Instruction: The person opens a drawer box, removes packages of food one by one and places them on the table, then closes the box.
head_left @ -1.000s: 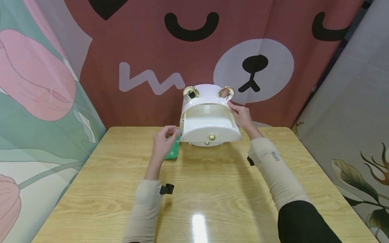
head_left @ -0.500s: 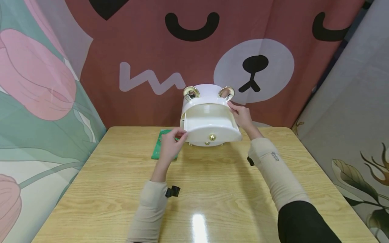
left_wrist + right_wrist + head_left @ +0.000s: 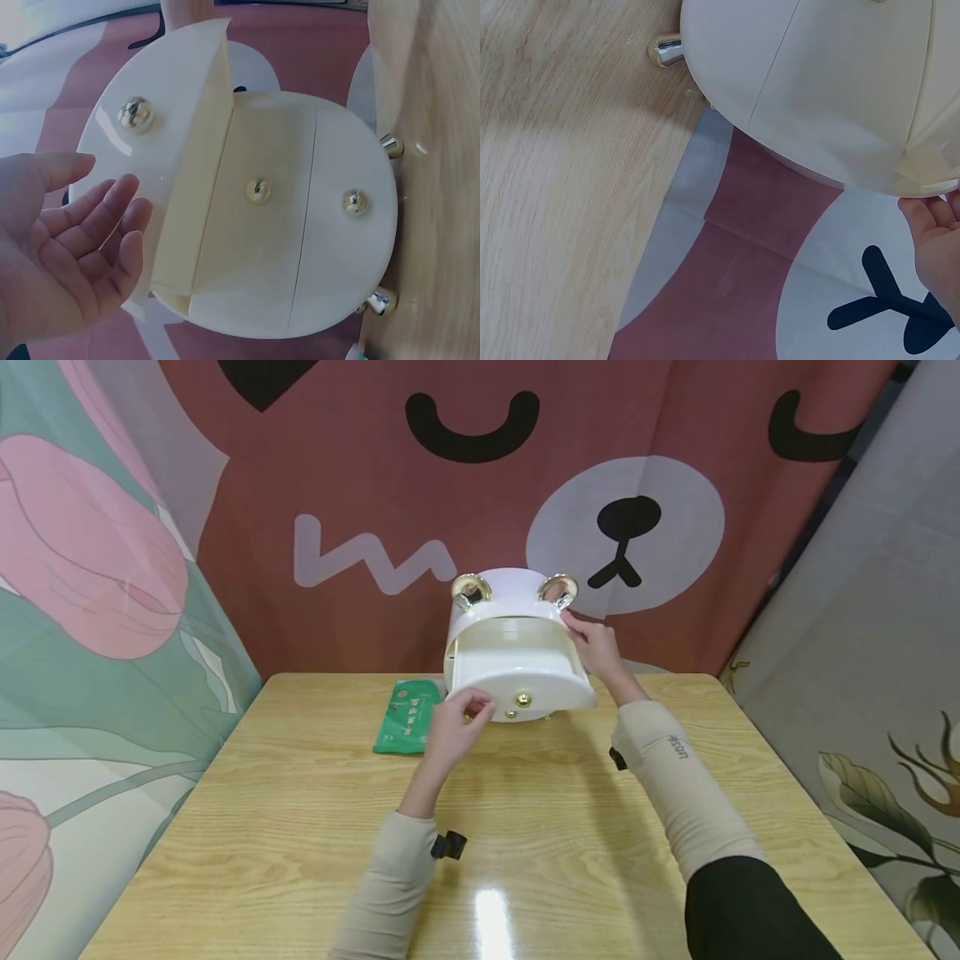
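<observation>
Cabinet (image 3: 513, 589) with top drawer (image 3: 528, 681) extended.
Left hand (image 3: 457, 725), fingers loosely curled, holding nothing, near drawer; right hand (image 3: 597, 647) gripping cabinet's right rim.

Curtained-off workspace: printed curtains (image 3: 360, 468) round wooden table (image 3: 262, 827).

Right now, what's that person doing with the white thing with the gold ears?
The person's right hand holds the side of a white cabinet near one gold ear. The top drawer is pulled out; the middle drawer and bottom drawer look shut. The left hand is by the top drawer's front, loosely bent, not holding its gold knob. A green packet lies on the table beside the cabinet.
</observation>
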`<control>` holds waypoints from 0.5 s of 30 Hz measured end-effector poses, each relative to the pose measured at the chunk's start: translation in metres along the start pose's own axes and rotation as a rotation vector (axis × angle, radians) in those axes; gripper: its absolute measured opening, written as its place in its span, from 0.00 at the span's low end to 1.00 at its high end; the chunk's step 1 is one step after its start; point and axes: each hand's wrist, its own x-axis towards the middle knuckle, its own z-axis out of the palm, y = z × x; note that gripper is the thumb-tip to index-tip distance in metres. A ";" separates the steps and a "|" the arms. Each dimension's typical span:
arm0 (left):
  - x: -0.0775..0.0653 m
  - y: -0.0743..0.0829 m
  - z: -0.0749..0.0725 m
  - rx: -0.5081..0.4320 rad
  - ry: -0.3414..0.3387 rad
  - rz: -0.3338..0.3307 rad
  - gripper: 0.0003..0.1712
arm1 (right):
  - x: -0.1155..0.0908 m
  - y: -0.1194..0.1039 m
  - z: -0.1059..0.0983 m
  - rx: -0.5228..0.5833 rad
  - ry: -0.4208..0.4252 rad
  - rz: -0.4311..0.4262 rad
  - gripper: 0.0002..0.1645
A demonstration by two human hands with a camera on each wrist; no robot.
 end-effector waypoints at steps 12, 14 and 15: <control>-0.004 -0.003 0.017 -0.061 -0.109 -0.126 0.14 | -0.001 -0.001 0.001 0.000 -0.010 0.005 0.18; -0.004 -0.004 0.020 -0.147 -0.135 -0.153 0.16 | -0.001 -0.001 0.000 0.000 -0.006 0.001 0.18; -0.004 -0.004 0.021 -0.195 -0.147 -0.169 0.17 | -0.002 -0.001 0.000 0.000 -0.004 0.001 0.18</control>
